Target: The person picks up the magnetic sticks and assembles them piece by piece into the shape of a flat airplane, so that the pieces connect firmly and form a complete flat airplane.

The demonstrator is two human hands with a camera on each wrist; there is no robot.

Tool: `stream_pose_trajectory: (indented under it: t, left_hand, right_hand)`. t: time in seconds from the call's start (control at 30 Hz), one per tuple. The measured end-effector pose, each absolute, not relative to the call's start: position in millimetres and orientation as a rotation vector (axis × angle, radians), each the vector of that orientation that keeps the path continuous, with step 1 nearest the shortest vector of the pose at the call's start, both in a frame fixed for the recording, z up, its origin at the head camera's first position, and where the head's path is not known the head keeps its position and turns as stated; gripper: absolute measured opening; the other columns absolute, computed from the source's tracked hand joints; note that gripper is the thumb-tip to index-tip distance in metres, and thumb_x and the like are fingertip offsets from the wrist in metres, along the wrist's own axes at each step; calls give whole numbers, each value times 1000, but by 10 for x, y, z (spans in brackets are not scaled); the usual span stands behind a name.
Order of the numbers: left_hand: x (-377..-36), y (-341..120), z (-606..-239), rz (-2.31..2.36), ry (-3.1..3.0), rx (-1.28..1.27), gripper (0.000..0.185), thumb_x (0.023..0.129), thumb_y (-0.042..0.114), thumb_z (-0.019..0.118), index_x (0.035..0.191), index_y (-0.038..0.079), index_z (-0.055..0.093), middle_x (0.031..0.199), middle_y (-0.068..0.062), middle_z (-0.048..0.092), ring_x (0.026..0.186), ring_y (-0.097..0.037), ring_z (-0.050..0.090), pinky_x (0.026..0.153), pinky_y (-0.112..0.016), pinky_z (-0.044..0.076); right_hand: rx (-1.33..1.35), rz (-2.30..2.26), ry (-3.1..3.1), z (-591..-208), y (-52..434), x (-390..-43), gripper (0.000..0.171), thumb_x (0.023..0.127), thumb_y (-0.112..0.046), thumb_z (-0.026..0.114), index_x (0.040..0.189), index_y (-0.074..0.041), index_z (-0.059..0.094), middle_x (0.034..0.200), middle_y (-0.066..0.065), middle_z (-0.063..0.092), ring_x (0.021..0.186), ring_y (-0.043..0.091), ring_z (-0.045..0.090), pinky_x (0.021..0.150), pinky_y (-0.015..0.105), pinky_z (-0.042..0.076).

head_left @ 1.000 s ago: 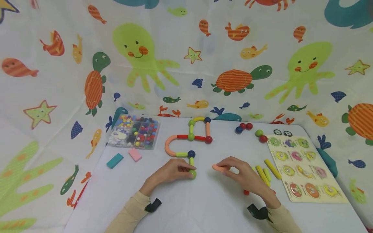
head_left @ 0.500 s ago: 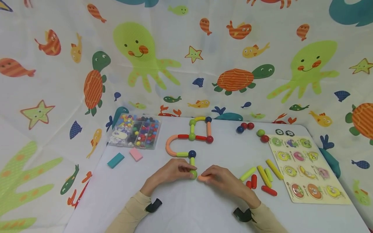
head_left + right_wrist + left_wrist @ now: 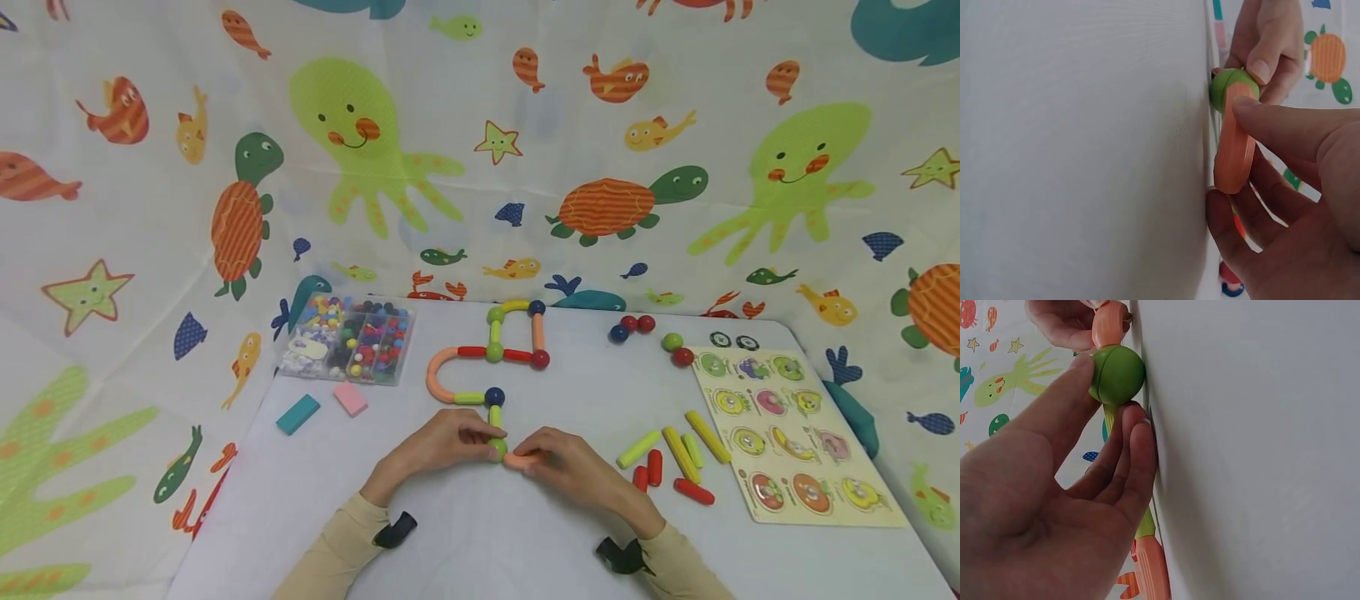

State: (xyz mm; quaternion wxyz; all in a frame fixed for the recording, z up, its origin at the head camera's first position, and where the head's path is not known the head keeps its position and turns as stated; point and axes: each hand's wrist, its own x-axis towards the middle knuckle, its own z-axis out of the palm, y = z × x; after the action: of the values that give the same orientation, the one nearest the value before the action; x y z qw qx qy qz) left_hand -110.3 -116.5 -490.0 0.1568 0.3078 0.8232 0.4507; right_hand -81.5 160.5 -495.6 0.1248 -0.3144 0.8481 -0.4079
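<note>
- Where the two hands meet at the near middle of the white table (image 3: 480,542), fingers cover most of the joint, so the head view cannot show whether rod and ball touch; the wrist views show them touching.
- The left hand (image 3: 438,443) pinches the green ball (image 3: 498,449), a smooth sphere, thumb on one side and fingertips on the other, its grip closed round it.
- The right hand (image 3: 572,467) grasps the orange rod (image 3: 521,460), a short matte stick with rounded ends, thumb on top and fingers beneath.
- Behind the ball runs a chain of rods and balls (image 3: 487,358), straight and curved pieces joined by glossy spheres.
- To the right lie loose rods (image 3: 678,458), yellow, green and red, beside a flat puzzle board (image 3: 787,433).
- Farther back sit loose balls (image 3: 637,327), and at the left a clear bead box (image 3: 347,337); its contents are too small to make out.
</note>
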Motion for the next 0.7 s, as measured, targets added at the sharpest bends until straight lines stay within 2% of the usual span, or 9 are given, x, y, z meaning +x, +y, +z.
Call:
stream_pose_trajectory:
  t: [0.27,0.4,0.53,0.6,0.7]
  left_hand:
    - [-1099,-1181,-4840,1267,2410,939,32,90,27,78,120,16,76,95,9,70,82,-4,60,75,-22,53]
    - [-1096,-1146,-4794,1298,2460,944,32,90,26,79,119,14,76,97,9,71,86,-7,62,79,-27,55]
    - [-1082,-1050,-4780,1352,2459,947,32,90,26,78,118,11,75,102,2,73,92,-13,65,84,-31,57]
    - [-1075,-986,-4783,1370,2446,966,32,91,27,77,118,10,75,106,-2,75,96,-14,67,86,-32,57]
    - [-1066,-901,-4796,1382,2413,984,32,92,28,76,118,10,75,111,-5,75,102,-13,67,89,-35,57]
  right_hand:
    - [-892,-1190,2515,-4955,1642,-827,28,93,-22,75,121,-25,69,116,-15,68,102,5,62,94,27,54]
    - [-778,-1231,2567,-4898,1723,-854,28,93,-27,75,120,-24,70,116,-13,69,104,8,63,93,30,55]
    - [-601,-1358,2658,-4788,1886,-903,26,94,-29,74,119,-24,71,115,-11,71,105,9,63,93,36,56]
    - [-524,-1434,2714,-4725,1998,-958,27,96,-30,71,121,-22,70,116,-8,71,105,9,63,94,35,55]
    - [-379,-1579,2754,-4628,2169,-1094,31,99,-33,67,126,-19,68,122,-1,70,110,9,62,96,25,53]
